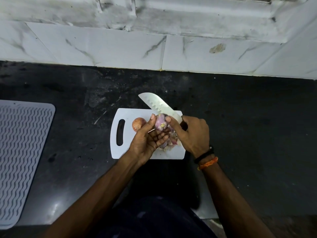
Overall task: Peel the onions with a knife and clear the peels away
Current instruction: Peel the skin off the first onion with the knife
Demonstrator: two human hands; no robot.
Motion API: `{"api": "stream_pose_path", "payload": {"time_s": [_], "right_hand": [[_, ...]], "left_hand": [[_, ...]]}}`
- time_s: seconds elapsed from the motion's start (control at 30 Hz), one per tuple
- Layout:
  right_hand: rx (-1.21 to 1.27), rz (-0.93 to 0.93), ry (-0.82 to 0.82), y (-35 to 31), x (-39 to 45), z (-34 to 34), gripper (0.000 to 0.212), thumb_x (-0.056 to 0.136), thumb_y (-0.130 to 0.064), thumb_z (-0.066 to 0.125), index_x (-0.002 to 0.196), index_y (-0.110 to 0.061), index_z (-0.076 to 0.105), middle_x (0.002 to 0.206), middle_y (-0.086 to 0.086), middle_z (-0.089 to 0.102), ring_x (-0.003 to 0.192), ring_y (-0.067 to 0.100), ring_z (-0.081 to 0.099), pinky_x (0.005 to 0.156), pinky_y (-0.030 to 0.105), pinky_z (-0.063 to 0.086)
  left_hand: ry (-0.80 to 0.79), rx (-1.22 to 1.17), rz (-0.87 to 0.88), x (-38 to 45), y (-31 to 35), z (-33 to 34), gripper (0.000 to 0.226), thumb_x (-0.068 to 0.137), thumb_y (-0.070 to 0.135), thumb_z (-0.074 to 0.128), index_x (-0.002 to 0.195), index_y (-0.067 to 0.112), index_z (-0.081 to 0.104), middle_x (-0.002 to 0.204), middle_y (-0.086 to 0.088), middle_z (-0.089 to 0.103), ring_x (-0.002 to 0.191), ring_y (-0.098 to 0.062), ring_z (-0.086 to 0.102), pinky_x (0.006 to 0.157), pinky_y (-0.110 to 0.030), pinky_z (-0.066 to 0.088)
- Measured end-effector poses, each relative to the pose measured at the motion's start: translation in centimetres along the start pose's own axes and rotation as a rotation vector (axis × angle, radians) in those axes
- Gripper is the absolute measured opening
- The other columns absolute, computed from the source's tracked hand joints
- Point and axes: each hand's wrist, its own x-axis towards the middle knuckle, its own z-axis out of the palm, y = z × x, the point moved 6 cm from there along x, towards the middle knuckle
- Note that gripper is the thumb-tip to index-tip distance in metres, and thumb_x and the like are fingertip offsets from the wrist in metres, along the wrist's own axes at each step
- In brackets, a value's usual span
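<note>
A home kitchen: dark stone counter, marble-look wall tiles, white cutting board, ribbed drying mat.

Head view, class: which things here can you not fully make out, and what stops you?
- Knife handle: hidden inside the right hand.
- Peels on the cutting board: partly covered by both hands.
- Unpeeled onion: partly behind the left hand.
- Ridged mat: cut off by the left edge.
</note>
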Motion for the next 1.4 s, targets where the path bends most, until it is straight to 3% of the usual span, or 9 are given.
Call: {"api": "stream_pose_path", "payload": {"time_s": [0.1,0.27,0.4,0.6,0.73,0.93,1.17,1.3,1.4], "right_hand": [[-0.121,-0.007,0.012,-0.2,0.0,0.2,0.065,0.076,-0.088,0.039,0.051,-0.028,0.040,0.045,-0.012,0.040,0.042,0.005,0.040,0.048,0.023,0.028],[-0.144,0.042,0.045,0.2,0.0,0.5,0.074,0.077,-0.088,0.042,0.051,-0.020,0.054,0.045,-0.009,0.047,0.044,0.010,0.047,0.047,0.031,0.043],[-0.063,0.009,0.022,0.1,-0.4,0.5,0.079,0.075,-0.089,0.041,0.049,-0.016,0.052,0.042,-0.007,0.044,0.040,0.012,0.044,0.045,0.030,0.036],[0.028,0.106,0.048,1.7,-0.4,0.1,0.066,0.077,-0.081,0.056,0.061,-0.017,0.064,0.052,-0.005,0.060,0.049,0.012,0.057,0.051,0.039,0.048],[0.014,0.108,-0.016,1.9,-0.2,0.2,0.043,0.077,-0.067,0.069,0.074,-0.024,0.066,0.063,-0.011,0.065,0.059,0.005,0.061,0.055,0.033,0.051],[-0.014,0.067,-0.059,1.2,0.1,0.8,0.083,0.071,-0.090,0.043,0.094,-0.016,0.073,0.076,-0.004,0.072,0.068,0.009,0.065,0.062,0.039,0.056],[-0.014,0.064,-0.038,0.3,0.4,0.9,0.058,0.095,-0.060,0.049,0.060,-0.014,0.053,0.052,-0.001,0.054,0.048,0.014,0.051,0.051,0.027,0.035],[-0.041,0.056,-0.018,0.3,0.4,1.0,0.055,0.097,-0.056,0.050,0.055,-0.021,0.042,0.047,-0.005,0.045,0.044,0.011,0.043,0.049,0.025,0.029],[-0.039,0.033,-0.003,0.1,0.1,1.1,0.056,0.095,-0.059,0.047,0.056,-0.019,0.047,0.047,-0.005,0.046,0.043,0.011,0.044,0.049,0.025,0.027]], "left_hand": [[0.010,0.004,-0.017,0.2,-0.2,-0.1,0.038,0.089,0.043,0.065,0.108,0.011,0.069,0.086,-0.007,0.074,0.076,-0.016,0.072,0.067,-0.028,0.060],[-0.041,-0.191,-0.042,0.0,-0.5,0.5,0.050,0.080,0.039,0.070,0.118,0.008,0.067,0.089,-0.004,0.074,0.082,-0.015,0.071,0.075,-0.029,0.061],[-0.003,-0.298,-0.026,0.5,-0.5,0.0,0.029,0.093,0.028,0.065,0.107,0.003,0.066,0.101,-0.011,0.075,0.108,-0.024,0.065,0.092,-0.036,0.058],[-0.077,-0.412,-0.014,1.4,-0.1,-0.7,0.039,0.089,0.021,0.067,0.120,0.000,0.058,0.128,-0.028,0.064,0.118,-0.037,0.065,0.095,-0.044,0.057],[-0.107,-0.370,-0.017,2.1,-0.8,-1.0,0.048,0.084,0.023,0.072,0.122,0.000,0.057,0.117,-0.024,0.069,0.114,-0.035,0.067,0.103,-0.046,0.052],[-0.185,-0.324,0.004,2.3,-0.9,-0.9,0.069,0.049,0.030,0.101,0.105,0.003,0.071,0.109,-0.019,0.073,0.104,-0.028,0.072,0.105,-0.043,0.050],[-0.180,-0.290,0.032,1.9,-0.5,-0.7,0.085,0.042,0.034,0.103,0.112,0.002,0.067,0.115,-0.018,0.072,0.107,-0.026,0.071,0.101,-0.039,0.054],[-0.178,-0.264,0.038,1.6,-0.6,-0.7,0.070,0.058,0.029,0.095,0.113,0.001,0.063,0.110,-0.018,0.073,0.102,-0.026,0.073,0.096,-0.039,0.057],[-0.139,-0.241,0.018,1.3,-0.6,-0.8,0.045,0.082,0.027,0.066,0.119,0.003,0.061,0.110,-0.016,0.074,0.098,-0.025,0.074,0.095,-0.039,0.057]]}}
